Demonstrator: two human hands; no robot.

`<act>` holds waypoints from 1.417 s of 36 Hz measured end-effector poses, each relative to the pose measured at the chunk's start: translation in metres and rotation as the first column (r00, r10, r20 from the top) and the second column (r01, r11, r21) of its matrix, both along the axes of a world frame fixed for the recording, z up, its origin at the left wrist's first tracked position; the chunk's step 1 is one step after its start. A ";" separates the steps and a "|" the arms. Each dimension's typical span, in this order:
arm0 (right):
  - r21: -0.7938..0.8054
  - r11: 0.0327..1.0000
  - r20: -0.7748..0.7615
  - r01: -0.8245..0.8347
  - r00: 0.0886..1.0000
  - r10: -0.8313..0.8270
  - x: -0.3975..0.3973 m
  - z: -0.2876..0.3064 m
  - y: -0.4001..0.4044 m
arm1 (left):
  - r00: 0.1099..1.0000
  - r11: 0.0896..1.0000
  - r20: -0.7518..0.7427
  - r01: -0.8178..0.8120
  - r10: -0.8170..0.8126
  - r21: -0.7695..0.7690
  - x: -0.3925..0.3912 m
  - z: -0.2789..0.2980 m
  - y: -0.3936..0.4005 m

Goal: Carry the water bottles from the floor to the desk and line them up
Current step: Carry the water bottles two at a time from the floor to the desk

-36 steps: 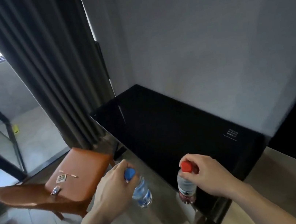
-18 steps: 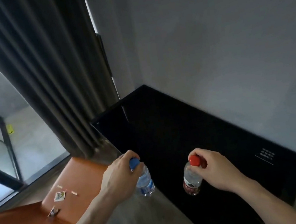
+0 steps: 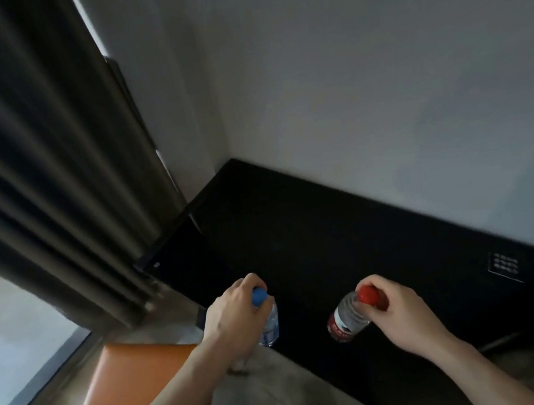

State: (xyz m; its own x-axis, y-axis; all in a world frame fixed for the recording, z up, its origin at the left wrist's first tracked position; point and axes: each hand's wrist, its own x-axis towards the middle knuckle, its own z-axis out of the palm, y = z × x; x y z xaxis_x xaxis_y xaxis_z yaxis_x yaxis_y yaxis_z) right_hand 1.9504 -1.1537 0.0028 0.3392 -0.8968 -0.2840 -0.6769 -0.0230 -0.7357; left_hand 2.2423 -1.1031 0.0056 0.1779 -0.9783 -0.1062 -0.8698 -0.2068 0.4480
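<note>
You carry two water bottles by their necks: the blue-capped bottle (image 3: 267,320) hangs upright from your left hand (image 3: 232,315) at the black desk (image 3: 314,230)'s near-left edge; the red-capped bottle (image 3: 348,316), tilted, hangs from your right hand (image 3: 400,316) over the desktop. Neither appears set down yet. One orange chair (image 3: 129,379) stands near-left.

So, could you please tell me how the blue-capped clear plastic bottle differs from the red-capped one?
The blue-capped clear plastic bottle hangs nearly upright from the left hand at the black desk edge; the red-capped clear plastic bottle tilts, base leftward, in the right hand over the desktop. The first has a pale bluish label, the second a red one. Both are gripped by the cap, not yet set down.
</note>
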 end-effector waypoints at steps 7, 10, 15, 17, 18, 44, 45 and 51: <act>-0.043 0.999 -0.017 0.002 1.000 -0.002 0.035 -0.004 -0.046 | 1.000 0.999 0.012 0.027 -0.027 0.033 0.042 -0.008 -0.061; -0.075 0.997 -0.026 -0.011 1.000 0.009 0.049 -0.006 -0.069 | 0.999 0.999 0.030 0.015 -0.016 0.030 0.056 -0.010 -0.081; -0.096 0.995 -0.042 -0.030 0.999 0.026 0.071 -0.007 -0.097 | 0.998 0.999 0.058 0.008 -0.011 0.036 0.077 -0.011 -0.114; -0.105 0.994 -0.049 -0.022 0.999 0.017 0.079 -0.005 -0.111 | 0.998 0.999 0.056 0.003 -0.005 0.043 0.087 -0.010 -0.130; -0.111 0.994 -0.052 -0.021 0.999 0.015 0.083 -0.004 -0.117 | 0.998 0.999 0.060 0.001 -0.004 0.047 0.091 -0.010 -0.136; 0.009 0.982 -0.159 0.188 0.970 -0.185 0.234 -0.039 -0.253 | 0.947 0.931 0.021 0.309 -0.319 0.196 0.211 -0.048 -0.319; 0.014 0.980 -0.161 0.198 0.968 -0.193 0.236 -0.041 -0.254 | 0.944 0.927 0.018 0.319 -0.329 0.198 0.212 -0.049 -0.323; 0.049 0.972 -0.160 0.230 0.962 -0.220 0.239 -0.049 -0.261 | 0.933 0.915 0.010 0.352 -0.361 0.195 0.214 -0.045 -0.339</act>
State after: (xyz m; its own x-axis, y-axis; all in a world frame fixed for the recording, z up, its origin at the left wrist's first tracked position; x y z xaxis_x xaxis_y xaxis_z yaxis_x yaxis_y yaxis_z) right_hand 2.1898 -1.4149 -0.0461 0.0787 -0.9223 -0.3784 -0.7632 0.1885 -0.6181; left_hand 2.4559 -1.4421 -0.0392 -0.1700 -0.9409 -0.2931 -0.9196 0.0446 0.3903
